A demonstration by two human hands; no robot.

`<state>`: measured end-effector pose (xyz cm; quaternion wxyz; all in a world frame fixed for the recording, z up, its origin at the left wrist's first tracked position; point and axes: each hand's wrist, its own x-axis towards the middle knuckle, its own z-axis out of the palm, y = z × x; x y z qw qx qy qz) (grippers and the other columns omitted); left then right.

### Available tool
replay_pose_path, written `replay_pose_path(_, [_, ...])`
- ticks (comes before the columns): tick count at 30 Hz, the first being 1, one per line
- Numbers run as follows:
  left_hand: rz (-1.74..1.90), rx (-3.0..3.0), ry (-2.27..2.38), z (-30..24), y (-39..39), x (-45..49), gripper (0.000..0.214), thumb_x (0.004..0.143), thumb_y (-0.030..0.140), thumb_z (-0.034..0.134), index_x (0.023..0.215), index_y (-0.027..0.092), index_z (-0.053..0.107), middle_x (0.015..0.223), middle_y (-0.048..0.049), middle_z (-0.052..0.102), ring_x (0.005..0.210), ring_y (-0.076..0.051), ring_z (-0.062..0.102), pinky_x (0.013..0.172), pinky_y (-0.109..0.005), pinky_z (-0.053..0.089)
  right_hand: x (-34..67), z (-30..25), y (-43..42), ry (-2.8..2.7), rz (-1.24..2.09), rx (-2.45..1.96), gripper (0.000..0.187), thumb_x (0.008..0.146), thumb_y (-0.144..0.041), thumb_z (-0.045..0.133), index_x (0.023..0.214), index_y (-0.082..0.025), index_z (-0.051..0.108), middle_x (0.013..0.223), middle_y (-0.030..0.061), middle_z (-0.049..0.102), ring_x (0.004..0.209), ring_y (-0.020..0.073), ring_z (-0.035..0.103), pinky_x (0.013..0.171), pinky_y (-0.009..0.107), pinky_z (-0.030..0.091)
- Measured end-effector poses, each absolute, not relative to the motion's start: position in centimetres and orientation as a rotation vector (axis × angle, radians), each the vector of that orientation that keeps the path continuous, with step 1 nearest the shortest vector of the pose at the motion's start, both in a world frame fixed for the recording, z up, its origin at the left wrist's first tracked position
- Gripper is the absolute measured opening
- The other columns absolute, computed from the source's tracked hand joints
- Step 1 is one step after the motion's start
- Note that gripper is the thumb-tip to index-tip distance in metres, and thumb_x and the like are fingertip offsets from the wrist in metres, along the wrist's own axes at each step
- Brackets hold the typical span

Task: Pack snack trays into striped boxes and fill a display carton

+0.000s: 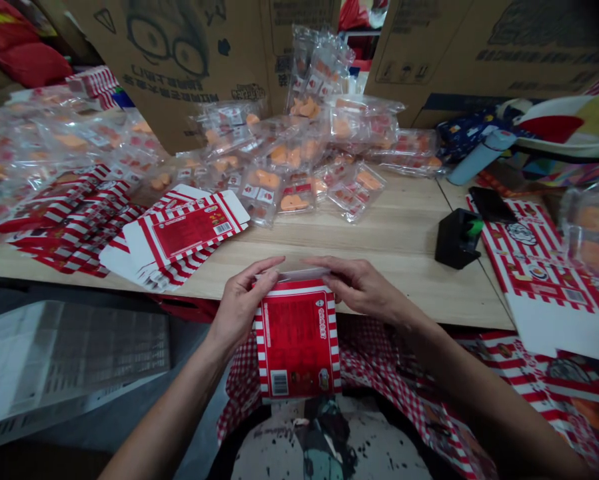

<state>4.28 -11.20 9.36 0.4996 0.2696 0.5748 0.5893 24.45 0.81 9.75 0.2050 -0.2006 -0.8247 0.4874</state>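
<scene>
A red carton with red-and-white striped edges point(299, 340) is held in front of my body, its printed panel and barcode facing me. My left hand point(244, 297) grips its upper left corner, thumb on the near side by the white top flap. At the upper right corner, my right hand point(364, 287) pinches the carton with its fingers along the flap. The carton's inside is hidden from me. Beyond my left hand lies a stack of flat striped cartons point(192, 230) on the wooden table point(399, 233).
Clear bags with orange pieces point(294, 157) are heaped at the back against cardboard boxes point(204, 60). A black tape dispenser point(458, 239) and a light blue bottle point(482, 157) stand to the right, near more striped cartons point(534, 257). A white plastic crate point(74, 353) sits below left.
</scene>
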Motion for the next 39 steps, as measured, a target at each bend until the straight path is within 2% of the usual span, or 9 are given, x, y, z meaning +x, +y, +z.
replay_pose_path(3, [1.375, 0.602, 1.328, 9.4, -11.1, 4.0, 0.047, 0.077, 0.036, 0.082, 0.120, 0.021, 0.072, 0.087, -0.0038, 0.077, 0.069, -0.013, 0.066, 0.067, -0.021, 0.051, 24.4, 9.5, 0.9, -2.373, 1.279, -0.488, 0.037, 0.097, -0.016, 0.047, 0.125, -0.025, 0.070, 0.094, 0.0031, 0.071, 0.077, 0.0129, 0.063, 0.074, 0.027, 0.050])
replay_pose_path(5, [1.324, 0.533, 1.285, 9.1, -11.4, 3.8, 0.053, 0.074, 0.032, 0.083, 0.124, 0.021, 0.069, 0.089, -0.0050, 0.078, 0.070, -0.015, 0.069, 0.067, -0.023, 0.053, 24.8, 9.2, 0.9, -2.495, 1.178, -0.380, 0.040, 0.099, -0.018, 0.047, 0.134, -0.028, 0.065, 0.110, 0.0072, 0.068, 0.093, 0.0164, 0.064, 0.084, 0.031, 0.051])
replay_pose_path(8, [1.298, 0.476, 1.274, 8.5, -11.7, 3.6, 0.052, 0.070, 0.031, 0.086, 0.119, 0.018, 0.071, 0.085, -0.0059, 0.078, 0.066, -0.015, 0.069, 0.064, -0.023, 0.054, 25.4, 9.1, 0.7, -2.598, 1.182, -0.325, 0.036, 0.100, -0.022, 0.049, 0.131, -0.029, 0.067, 0.123, 0.0106, 0.062, 0.107, 0.0209, 0.061, 0.094, 0.038, 0.048])
replay_pose_path(12, [1.332, 0.516, 1.256, 8.8, -11.6, 4.0, 0.043, 0.073, 0.036, 0.085, 0.109, 0.016, 0.074, 0.082, -0.0059, 0.077, 0.064, -0.015, 0.069, 0.063, -0.023, 0.054, 25.5, 9.7, 0.6, -2.314, 1.547, -0.477, 0.023, 0.101, -0.029, 0.050, 0.116, -0.025, 0.067, 0.109, 0.0069, 0.066, 0.097, 0.0187, 0.062, 0.087, 0.036, 0.050])
replay_pose_path(17, [1.329, 0.569, 1.192, 9.6, -11.2, 4.3, 0.033, 0.079, 0.036, 0.080, 0.105, 0.017, 0.073, 0.085, -0.0052, 0.077, 0.072, -0.016, 0.071, 0.067, -0.022, 0.055, 25.5, 11.3, 1.1, -1.955, 1.874, -0.722, 0.034, 0.100, -0.041, 0.051, 0.129, -0.024, 0.049, 0.081, -0.0016, 0.062, 0.073, 0.0143, 0.060, 0.071, 0.029, 0.051])
replay_pose_path(22, [1.352, 0.555, 1.205, 9.6, -10.9, 4.6, 0.031, 0.083, 0.036, 0.075, 0.109, 0.021, 0.069, 0.088, -0.0025, 0.074, 0.070, -0.013, 0.067, 0.066, -0.021, 0.054, 25.3, 11.8, 2.0, -2.177, 1.791, -0.719, 0.020, 0.092, -0.033, 0.056, 0.098, -0.018, 0.068, 0.088, 0.0035, 0.068, 0.072, 0.0133, 0.060, 0.065, 0.026, 0.051])
replay_pose_path(26, [1.343, 0.584, 1.277, 9.8, -10.8, 5.1, 0.030, 0.086, 0.041, 0.070, 0.109, 0.023, 0.065, 0.080, 0.0020, 0.067, 0.064, -0.010, 0.060, 0.060, -0.018, 0.048, 24.9, 12.2, 2.3, -2.070, 1.922, -0.881, 0.011, 0.083, -0.027, 0.064, 0.089, -0.018, 0.060, 0.078, 0.0019, 0.066, 0.065, 0.0138, 0.060, 0.056, 0.025, 0.051])
replay_pose_path(30, [1.383, 0.650, 1.319, 9.9, -10.6, 5.2, 0.023, 0.090, 0.040, 0.065, 0.104, 0.022, 0.066, 0.086, 0.0021, 0.066, 0.068, -0.009, 0.057, 0.062, -0.017, 0.046, 24.4, 13.3, 2.4, -1.934, 2.086, -1.100, 0.014, 0.078, -0.019, 0.067, 0.084, -0.018, 0.055, 0.071, 0.0025, 0.066, 0.062, 0.0152, 0.063, 0.052, 0.026, 0.054])
replay_pose_path(39, [1.326, 0.676, 1.193, 9.0, -11.3, 3.9, 0.016, 0.081, 0.033, 0.068, 0.079, 0.017, 0.066, 0.093, -0.0053, 0.070, 0.076, -0.016, 0.061, 0.067, -0.024, 0.046, 23.6, 12.1, 1.6, -2.138, 1.844, -1.086, 0.018, 0.072, -0.005, 0.057, 0.075, -0.022, 0.051, 0.058, -0.0013, 0.061, 0.050, 0.0130, 0.055, 0.043, 0.022, 0.043])
